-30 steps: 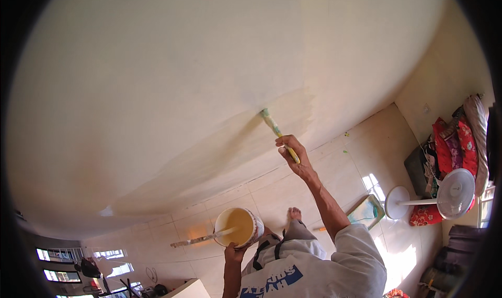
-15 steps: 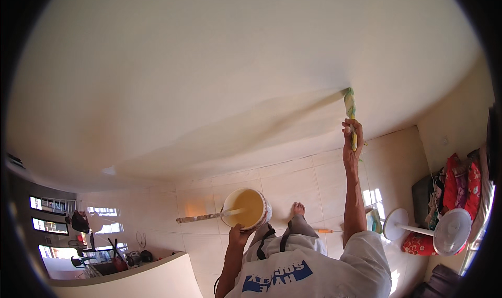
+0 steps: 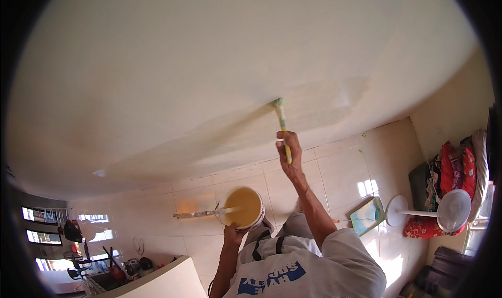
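My right hand [image 3: 291,150] is closed round the yellow handle of a paintbrush [image 3: 281,115]. The brush's greenish bristles touch the pale wall [image 3: 172,78], and a damp-looking darker patch lies to their right. Down in front of my body, my left hand [image 3: 234,233] grips the rim of a white bucket [image 3: 260,214]. Yellowish liquid partly fills it. A paint-spattered stick [image 3: 196,215] leans in the bucket, its outer end jutting left past the rim.
On the tiled floor [image 3: 293,185] to the right lies a blue-green paint tray [image 3: 367,216]. Beside it is a white pedestal stand [image 3: 454,210], near red patterned fabric [image 3: 456,164]. A low curved partition [image 3: 162,282] stands at lower left, with household items behind it.
My right hand has swept the brush leftward along the wall, with a darker patch now showing to its right. The bucket stays in my left hand. The paint tray has come into fuller view.
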`<state>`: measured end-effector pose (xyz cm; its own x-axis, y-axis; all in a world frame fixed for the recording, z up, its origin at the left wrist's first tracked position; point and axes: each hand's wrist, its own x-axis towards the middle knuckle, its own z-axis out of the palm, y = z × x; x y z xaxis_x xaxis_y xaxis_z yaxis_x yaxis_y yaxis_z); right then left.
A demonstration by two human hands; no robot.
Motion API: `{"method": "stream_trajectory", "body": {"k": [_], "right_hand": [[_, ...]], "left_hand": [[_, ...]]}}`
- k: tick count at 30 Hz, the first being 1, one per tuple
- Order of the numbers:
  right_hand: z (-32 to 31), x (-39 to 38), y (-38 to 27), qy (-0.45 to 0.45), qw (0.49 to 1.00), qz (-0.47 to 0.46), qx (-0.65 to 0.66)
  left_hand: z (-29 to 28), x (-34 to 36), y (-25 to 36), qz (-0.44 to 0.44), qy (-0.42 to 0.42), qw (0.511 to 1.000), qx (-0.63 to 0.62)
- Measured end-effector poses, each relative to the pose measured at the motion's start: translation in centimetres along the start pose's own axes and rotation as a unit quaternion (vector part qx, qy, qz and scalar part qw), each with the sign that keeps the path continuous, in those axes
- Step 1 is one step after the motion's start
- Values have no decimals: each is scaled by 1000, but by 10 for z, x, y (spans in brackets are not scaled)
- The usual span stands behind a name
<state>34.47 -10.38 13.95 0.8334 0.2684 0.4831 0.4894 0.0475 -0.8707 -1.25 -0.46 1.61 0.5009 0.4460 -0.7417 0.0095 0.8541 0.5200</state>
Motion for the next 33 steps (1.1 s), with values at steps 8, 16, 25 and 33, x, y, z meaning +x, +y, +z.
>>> {"method": "stream_trajectory", "body": {"k": [8,16,25,33], "right_hand": [[1,-18,6,-113,978,96,148],[-110,4,46,106,986,112,57],[-7,-21,20,42,998,30,31],[13,-26,-19,-127,980,88,125]], "left_hand": [[-19,8,7,8,16,999,29],[-39,15,1,-8,15,1000,14],[-44,17,-6,-15,10,1000,4],[-49,18,-6,-22,5,1000,14]]}}
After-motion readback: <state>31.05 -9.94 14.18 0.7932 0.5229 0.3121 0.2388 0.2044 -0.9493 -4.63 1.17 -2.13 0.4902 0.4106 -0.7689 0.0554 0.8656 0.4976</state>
